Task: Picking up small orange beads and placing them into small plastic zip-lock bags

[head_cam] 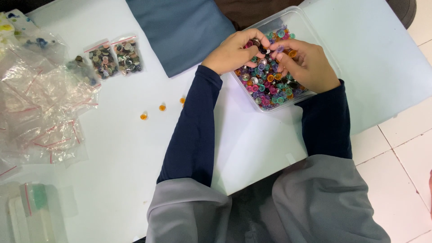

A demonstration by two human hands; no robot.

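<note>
Clear plastic tub (315, 33) of small multicoloured round caps (269, 83) sits at 12 o'clock, right under both hands. Left hand (234, 51) pinches a dark cap (256, 43); right hand (306, 65) is curled, fingertips in the pile, holding what I can't tell.

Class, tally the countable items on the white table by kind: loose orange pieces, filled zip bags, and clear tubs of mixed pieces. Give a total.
Loose orange pieces: 3
Filled zip bags: 3, one partly hidden under empty bags
Clear tub: 1
Total: 7

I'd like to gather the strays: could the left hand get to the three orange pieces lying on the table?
Probably yes: the orange pieces lie on bare table beside the left hand, with nothing between them.
</note>
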